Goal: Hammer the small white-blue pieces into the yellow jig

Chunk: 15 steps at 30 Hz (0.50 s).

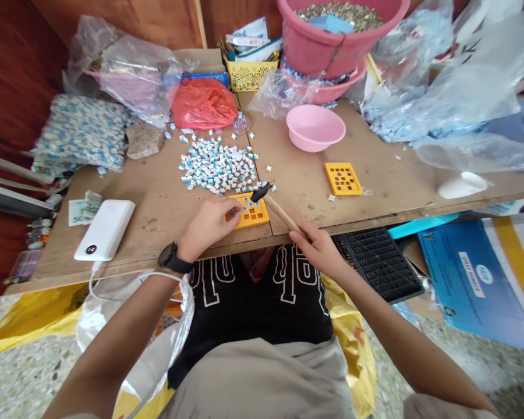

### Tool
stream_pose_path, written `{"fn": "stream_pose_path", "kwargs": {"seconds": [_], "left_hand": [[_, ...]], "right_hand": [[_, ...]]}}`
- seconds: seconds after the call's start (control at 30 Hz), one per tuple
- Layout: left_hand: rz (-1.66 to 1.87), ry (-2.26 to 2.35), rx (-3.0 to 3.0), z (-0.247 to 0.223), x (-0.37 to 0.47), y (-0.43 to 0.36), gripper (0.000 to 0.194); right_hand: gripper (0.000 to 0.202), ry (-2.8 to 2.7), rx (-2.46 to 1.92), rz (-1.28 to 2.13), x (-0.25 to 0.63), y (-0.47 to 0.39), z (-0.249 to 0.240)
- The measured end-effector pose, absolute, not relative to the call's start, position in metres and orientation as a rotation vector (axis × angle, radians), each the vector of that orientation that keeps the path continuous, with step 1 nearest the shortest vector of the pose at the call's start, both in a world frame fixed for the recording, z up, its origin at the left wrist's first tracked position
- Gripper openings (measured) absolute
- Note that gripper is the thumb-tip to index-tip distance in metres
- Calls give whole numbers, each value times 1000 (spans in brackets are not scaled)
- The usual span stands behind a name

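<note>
My right hand is wrapped round the wooden handle of a small hammer. Its black head is over the right part of a yellow plastic tray with square slots, at the table's front edge. Blue-and-white pieces sit in some slots; others look brown inside. My left hand, with a black watch on the wrist, rests at the tray's left end. Its thumb and fingers are bent together there, and whatever they pinch is too small to make out. Just behind the tray spreads a pile of small white-and-blue plastic pieces.
A second yellow tray lies to the right, below a pink bowl. A white power bank with a cable is at left. Behind are a red bag, a stone, a filled bag and a large pink tub.
</note>
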<state>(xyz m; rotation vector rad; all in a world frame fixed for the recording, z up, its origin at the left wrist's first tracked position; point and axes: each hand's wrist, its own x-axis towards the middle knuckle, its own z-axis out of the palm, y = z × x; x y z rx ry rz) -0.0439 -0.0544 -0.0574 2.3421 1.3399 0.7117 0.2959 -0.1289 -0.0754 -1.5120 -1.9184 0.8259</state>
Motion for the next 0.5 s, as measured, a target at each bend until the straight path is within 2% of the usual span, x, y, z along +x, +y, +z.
{"fn": "stream_pose_path", "kwargs": {"seconds": [0.1,0.23,0.37,0.5], "left_hand": [[776,1378,2358,-62,-43,-60,22],[1039,1572,2278,-66,-48,-73,45],[1206,1772,2089,-66,-65,-77,32],[1075,1874,1956,-67,-85,-63,23]], "right_hand": [[39,-2031,-1554,723,295,-131,-65],[35,-2060,-1521,581,281,-141,-49],[29,-2136,-1529,531,270,-149,-49],[27,-2160,-1532,641,278,-146,-61]]}}
